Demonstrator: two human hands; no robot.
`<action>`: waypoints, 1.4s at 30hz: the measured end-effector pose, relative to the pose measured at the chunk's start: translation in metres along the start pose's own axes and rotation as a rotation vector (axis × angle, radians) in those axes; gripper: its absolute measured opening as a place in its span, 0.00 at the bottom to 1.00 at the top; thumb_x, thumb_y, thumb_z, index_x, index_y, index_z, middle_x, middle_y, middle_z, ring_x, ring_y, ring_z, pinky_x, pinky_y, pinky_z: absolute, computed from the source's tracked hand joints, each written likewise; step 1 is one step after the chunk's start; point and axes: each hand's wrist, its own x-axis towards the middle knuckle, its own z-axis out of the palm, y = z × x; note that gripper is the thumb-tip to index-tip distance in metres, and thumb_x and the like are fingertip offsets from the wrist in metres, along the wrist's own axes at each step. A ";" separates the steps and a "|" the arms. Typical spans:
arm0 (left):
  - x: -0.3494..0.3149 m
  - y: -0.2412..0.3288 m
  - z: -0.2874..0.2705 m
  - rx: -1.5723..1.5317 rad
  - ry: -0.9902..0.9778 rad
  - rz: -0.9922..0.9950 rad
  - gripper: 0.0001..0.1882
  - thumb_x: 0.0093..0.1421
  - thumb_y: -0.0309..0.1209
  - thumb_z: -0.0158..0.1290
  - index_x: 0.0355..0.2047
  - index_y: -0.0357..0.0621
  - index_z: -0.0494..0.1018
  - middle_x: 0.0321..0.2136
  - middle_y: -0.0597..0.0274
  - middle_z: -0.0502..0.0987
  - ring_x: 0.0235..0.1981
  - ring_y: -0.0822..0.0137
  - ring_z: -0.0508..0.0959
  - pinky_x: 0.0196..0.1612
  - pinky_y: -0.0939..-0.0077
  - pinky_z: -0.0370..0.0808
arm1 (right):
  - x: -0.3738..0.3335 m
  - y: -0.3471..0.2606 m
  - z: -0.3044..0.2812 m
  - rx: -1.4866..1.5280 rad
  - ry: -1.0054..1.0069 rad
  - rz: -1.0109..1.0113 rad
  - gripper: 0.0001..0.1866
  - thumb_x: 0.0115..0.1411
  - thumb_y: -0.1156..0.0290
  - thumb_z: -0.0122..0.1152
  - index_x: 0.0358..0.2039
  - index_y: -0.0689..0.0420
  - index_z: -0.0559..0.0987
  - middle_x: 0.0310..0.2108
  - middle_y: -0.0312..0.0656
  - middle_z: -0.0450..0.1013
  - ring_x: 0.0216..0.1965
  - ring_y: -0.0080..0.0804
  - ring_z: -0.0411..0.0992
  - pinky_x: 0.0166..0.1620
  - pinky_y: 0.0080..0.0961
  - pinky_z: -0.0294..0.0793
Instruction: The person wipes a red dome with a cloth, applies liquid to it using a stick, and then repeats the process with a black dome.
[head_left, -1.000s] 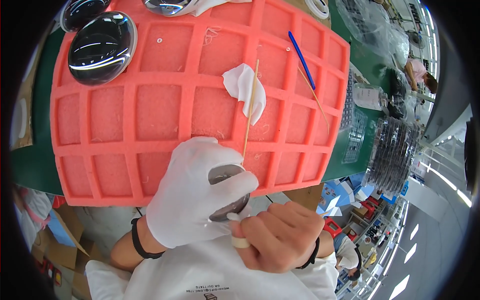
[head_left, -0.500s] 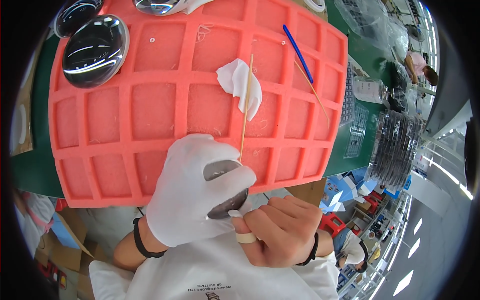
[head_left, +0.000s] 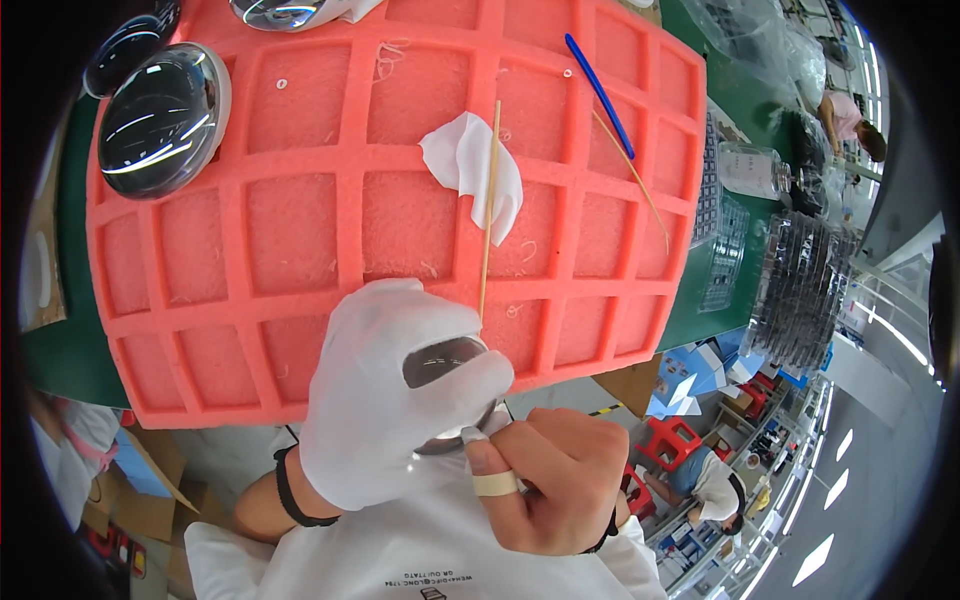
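Observation:
My left hand (head_left: 365,410), in a white glove, is closed around a glossy round glass lens (head_left: 438,362), with its fingers across the face. My bare right hand (head_left: 565,475) is closed in a pinch at the lens's lower edge. A band of pale tape wraps the right thumb. Something small and whitish shows at the thumb tip, but I cannot make out what it is. Just beyond my hands, a thin wooden stick (head_left: 487,250) lies over a crumpled white cloth (head_left: 455,150) on the pink foam tray (head_left: 350,225).
Larger glass lenses (head_left: 155,125) rest at the tray's far left. A blue pen-like stick (head_left: 603,100) and another thin wooden stick (head_left: 640,190) lie at its right. Beyond stand a clear bottle (head_left: 750,168) and stacked plastic trays (head_left: 800,285). Other people sit farther off at right.
The view has shifted slightly. The lens has tilted a little in my left hand, and my right hand stays at its lower edge with the fingers slightly turned.

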 end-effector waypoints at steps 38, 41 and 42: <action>0.002 0.000 -0.004 -0.050 0.035 -0.087 0.27 0.37 0.33 0.70 0.41 0.50 0.76 0.36 0.61 0.72 0.39 0.52 0.73 0.44 0.59 0.72 | 0.107 0.049 0.001 0.018 -0.012 -0.694 0.11 0.44 0.84 0.63 0.31 0.59 0.78 0.19 0.29 0.72 0.21 0.28 0.62 0.35 0.27 0.61; -0.001 -0.002 0.002 -0.038 0.027 -0.113 0.25 0.37 0.33 0.70 0.39 0.49 0.76 0.36 0.60 0.72 0.38 0.52 0.73 0.43 0.60 0.71 | 0.106 0.047 0.000 0.074 -0.021 -0.765 0.12 0.42 0.83 0.64 0.29 0.55 0.78 0.22 0.29 0.73 0.23 0.30 0.61 0.34 0.26 0.59; -0.002 -0.002 0.004 0.002 0.021 -0.127 0.25 0.37 0.33 0.70 0.39 0.49 0.76 0.36 0.60 0.72 0.38 0.52 0.73 0.43 0.60 0.71 | 0.103 0.046 0.000 0.069 0.039 -0.780 0.12 0.42 0.83 0.65 0.27 0.53 0.76 0.21 0.29 0.72 0.23 0.31 0.60 0.34 0.26 0.58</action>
